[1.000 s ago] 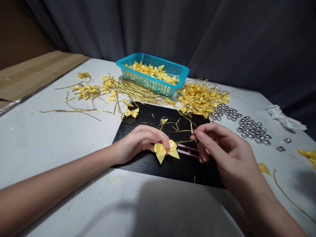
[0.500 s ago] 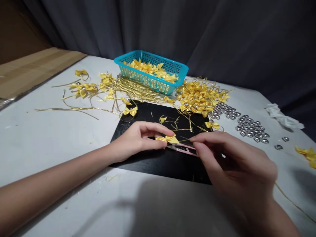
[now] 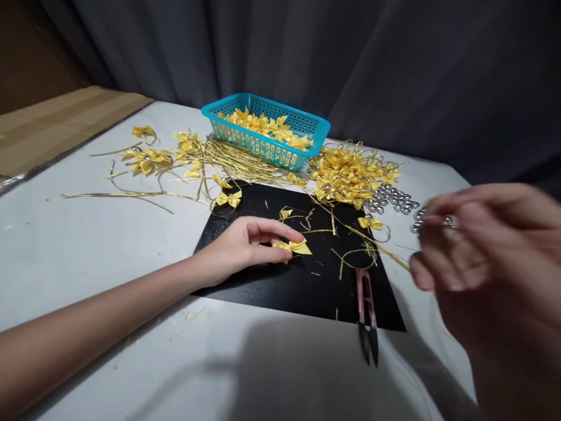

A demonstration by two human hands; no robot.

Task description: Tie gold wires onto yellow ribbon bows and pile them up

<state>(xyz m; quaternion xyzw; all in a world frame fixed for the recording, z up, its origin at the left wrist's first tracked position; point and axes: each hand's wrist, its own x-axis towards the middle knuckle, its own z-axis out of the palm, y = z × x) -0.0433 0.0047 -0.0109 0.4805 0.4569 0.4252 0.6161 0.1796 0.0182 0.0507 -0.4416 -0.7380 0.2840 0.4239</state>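
Note:
My left hand (image 3: 248,248) pinches a yellow satin ribbon bow (image 3: 300,247) between thumb and fingertips, low over a black mat (image 3: 263,289). One pointed tail of the bow sticks out to the right; the fingers cover part of the rest. At the right, blurred by motion, my right hand (image 3: 495,251) hovers over the silver beads (image 3: 394,200). Its fingers are bent and apart, and nothing shows in them. Pink-handled thread snips (image 3: 366,298) lie on the mat's near right edge, blades pointing toward me.
A blue plastic basket (image 3: 263,137) of yellow bows stands at the back, with gold wire ties (image 3: 241,161) before it. Finished bows on ties form a pile (image 3: 346,172) to its right. More bows (image 3: 146,159) lie at the left. Wire scraps (image 3: 309,219) litter the mat.
My right hand has let go of the thread snips, which now lie on the mat, and has moved right toward the beads. My left hand stays on the bow.

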